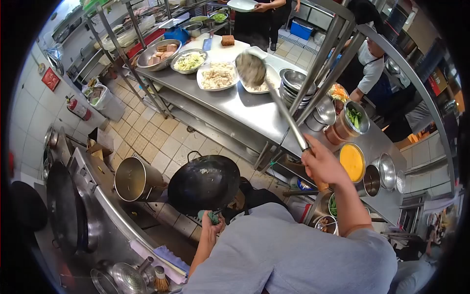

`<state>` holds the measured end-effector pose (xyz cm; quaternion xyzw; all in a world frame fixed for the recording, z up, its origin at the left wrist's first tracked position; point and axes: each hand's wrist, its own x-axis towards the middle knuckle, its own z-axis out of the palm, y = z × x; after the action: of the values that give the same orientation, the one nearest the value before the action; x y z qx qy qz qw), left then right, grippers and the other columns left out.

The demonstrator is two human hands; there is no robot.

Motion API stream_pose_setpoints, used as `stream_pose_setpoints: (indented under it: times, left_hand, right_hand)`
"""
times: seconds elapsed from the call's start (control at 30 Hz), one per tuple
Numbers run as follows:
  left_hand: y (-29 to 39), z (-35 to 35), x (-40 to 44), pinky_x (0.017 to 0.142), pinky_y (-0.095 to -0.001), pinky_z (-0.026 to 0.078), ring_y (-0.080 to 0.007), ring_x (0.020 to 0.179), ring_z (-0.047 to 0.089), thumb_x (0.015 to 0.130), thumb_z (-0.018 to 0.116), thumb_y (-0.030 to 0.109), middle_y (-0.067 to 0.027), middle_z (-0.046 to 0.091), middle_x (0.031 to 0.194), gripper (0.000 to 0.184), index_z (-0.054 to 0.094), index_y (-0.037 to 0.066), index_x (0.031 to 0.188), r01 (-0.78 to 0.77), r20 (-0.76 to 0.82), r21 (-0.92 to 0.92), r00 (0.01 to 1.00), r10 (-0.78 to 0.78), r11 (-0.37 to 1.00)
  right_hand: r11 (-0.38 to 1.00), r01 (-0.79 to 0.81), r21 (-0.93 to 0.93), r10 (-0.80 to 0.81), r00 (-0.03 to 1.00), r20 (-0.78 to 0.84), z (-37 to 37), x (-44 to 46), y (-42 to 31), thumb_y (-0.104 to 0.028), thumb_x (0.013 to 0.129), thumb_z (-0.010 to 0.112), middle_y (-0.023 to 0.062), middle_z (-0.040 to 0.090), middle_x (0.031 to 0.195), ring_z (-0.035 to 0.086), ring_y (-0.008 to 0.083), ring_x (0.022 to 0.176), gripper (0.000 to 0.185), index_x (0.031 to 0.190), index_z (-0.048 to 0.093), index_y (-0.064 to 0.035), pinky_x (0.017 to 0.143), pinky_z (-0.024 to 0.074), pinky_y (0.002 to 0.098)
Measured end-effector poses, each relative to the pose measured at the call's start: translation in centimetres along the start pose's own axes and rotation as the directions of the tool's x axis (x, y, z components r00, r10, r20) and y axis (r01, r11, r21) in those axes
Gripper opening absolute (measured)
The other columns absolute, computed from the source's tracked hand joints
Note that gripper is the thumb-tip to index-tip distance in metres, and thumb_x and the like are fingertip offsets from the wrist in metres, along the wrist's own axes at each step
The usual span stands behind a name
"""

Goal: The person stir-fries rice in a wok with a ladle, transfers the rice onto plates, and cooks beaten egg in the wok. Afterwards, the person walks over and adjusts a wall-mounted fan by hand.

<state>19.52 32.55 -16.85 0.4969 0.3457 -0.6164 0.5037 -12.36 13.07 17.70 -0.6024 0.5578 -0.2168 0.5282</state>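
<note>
My right hand (pixel 323 161) is closed around the long metal handle of a ladle (pixel 289 117), whose wooden end shows below my fist. The ladle's bowl, smeared by motion, hangs over a white dish (pixel 271 78) of pale, rice-like food and hides part of it. Beside that dish is another white dish (pixel 201 84) heaped with similar food. Low in front of my body, my left hand (pixel 211 226) grips the handle of a black wok (pixel 203 183) through a green cloth (pixel 209 216). A few pale bits cling inside the tilted wok.
The steel counter (pixel 210 105) also bears bowls of cut food, stacked metal bowls (pixel 296 83) and a pot of yellow liquid (pixel 352 161). On my left, a deep pot (pixel 133 179) stands by the stove, with another wok (pixel 63 206) beyond. Co-workers stand across the counter.
</note>
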Motion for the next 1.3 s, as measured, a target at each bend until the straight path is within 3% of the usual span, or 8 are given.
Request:
stream_pose_setpoints:
  times: [0.1, 0.23, 0.43, 0.53, 0.67, 0.77, 0.97, 1.3]
  left_hand:
    - [-0.1, -0.5, -0.1, 0.05, -0.0288, 0.04, -0.015, 0.055, 0.051, 0.076, 0.061, 0.028, -0.0007, 0.056, 0.069, 0.016, 0.055, 0.014, 0.08, -0.001, -0.001, 0.004, 1.0, 0.001, 1.0]
    - [-0.1, -1.6, -0.6, 0.051, -0.0289, 0.04, -0.0153, 0.055, 0.051, 0.076, 0.061, 0.029, -0.0004, 0.056, 0.068, 0.017, 0.055, 0.014, 0.08, 0.034, 0.053, 0.018, 0.998, -0.035, 0.999]
    - [0.4, -2.1, -4.3, 0.049, -0.0284, 0.04, -0.0149, 0.056, 0.052, 0.077, 0.06, 0.03, -0.0013, 0.055, 0.067, 0.018, 0.054, 0.013, 0.081, 0.018, 0.086, -0.101, 0.996, -0.01, 0.995]
    - [0.6, -1.7, -7.0, 0.048, -0.0272, 0.039, -0.0157, 0.057, 0.054, 0.078, 0.059, 0.028, -0.0036, 0.055, 0.067, 0.017, 0.054, 0.012, 0.082, -0.084, 0.11, -0.204, 0.988, 0.108, 0.975]
    - [1.6, -1.2, -11.4, 0.047, -0.0276, 0.039, -0.016, 0.058, 0.052, 0.082, 0.057, 0.025, -0.0072, 0.056, 0.072, 0.018, 0.056, 0.007, 0.084, -0.152, 0.333, -0.448, 0.886, 0.323, 0.881]
    - [1.5, -1.0, -15.6, 0.05, -0.0266, 0.038, -0.016, 0.058, 0.049, 0.081, 0.056, 0.025, -0.0065, 0.056, 0.073, 0.023, 0.057, 0.003, 0.087, -0.197, 0.327, -0.621, 0.815, 0.479, 0.759]
    - [0.1, -1.5, -21.4, 0.051, -0.031, 0.041, -0.019, 0.059, 0.05, 0.081, 0.058, 0.023, -0.0078, 0.056, 0.075, 0.019, 0.057, 0.005, 0.087, -0.652, -0.286, -0.68, 0.656, 0.699, 0.334]
    - [-11.6, -13.7, -25.9, 0.043, -0.0339, 0.043, -0.0207, 0.055, 0.054, 0.08, 0.061, 0.02, -0.0071, 0.054, 0.075, 0.022, 0.052, 0.006, 0.094, -0.873, -0.873, -0.449, 0.383, 0.303, -0.189]
  right_hand:
    - [0.842, 0.207, -0.497, -0.37, 0.894, -0.254, 1.9, 2.9, 4.3, -0.007, 0.093, 0.05, 0.005, 0.052, 0.073, 0.051, 0.0127, 0.053, 0.063, 0.149, 0.021, -0.0153, 0.049, 0.0433, 0.0276]
    - [0.957, 0.189, -0.219, -0.263, 0.885, -0.385, 5.3, 11.9, 15.8, -0.011, 0.091, 0.054, 0.0095, 0.052, 0.067, 0.055, 0.0163, 0.058, 0.056, 0.142, 0.032, -0.0115, 0.056, 0.0468, 0.0355]
    - [0.771, 0.206, -0.603, -0.542, 0.71, -0.449, 5.5, 16.6, 18.0, -0.016, 0.096, 0.049, 0.007, 0.053, 0.064, 0.055, 0.0146, 0.053, 0.038, 0.132, 0.039, -0.0075, 0.049, 0.0447, 0.0329]
    - [0.906, 0.217, 0.364, -0.19, 0.976, -0.11, 6.9, 15.5, 13.7, -0.018, 0.1, 0.04, 0.0029, 0.048, 0.063, 0.05, 0.0103, 0.05, 0.033, 0.132, 0.037, -0.0107, 0.046, 0.0435, 0.0242]
    - [0.79, -0.051, 0.611, -0.052, 0.987, 0.151, 11.6, 19.1, 15.5, -0.024, 0.102, 0.039, -0.0044, 0.04, 0.063, 0.037, 0.0035, 0.047, 0.035, 0.137, 0.037, -0.0165, 0.037, 0.0316, 0.0198]
    - [0.96, -0.009, 0.278, -0.059, 0.97, 0.234, 14.7, 19.7, 11.9, -0.021, 0.101, 0.043, -0.0058, 0.034, 0.059, 0.03, 0.0017, 0.043, 0.037, 0.137, 0.038, -0.013, 0.033, 0.0243, 0.0185]
    - [0.657, 0.749, -0.09, -0.609, 0.597, 0.522, 23.3, 27.7, 11.3, -0.009, 0.086, 0.059, 0.0062, 0.054, 0.077, 0.054, 0.0183, 0.07, 0.052, 0.132, 0.041, 0.0045, 0.069, 0.0463, 0.0321]
    - [0.923, 0.366, 0.115, -0.142, 0.048, 0.989, 37.0, 17.6, -5.1, -0.011, 0.096, 0.044, -0.0013, 0.043, 0.063, 0.039, 0.0051, 0.041, 0.05, 0.143, 0.029, -0.0052, 0.035, 0.0335, 0.0213]
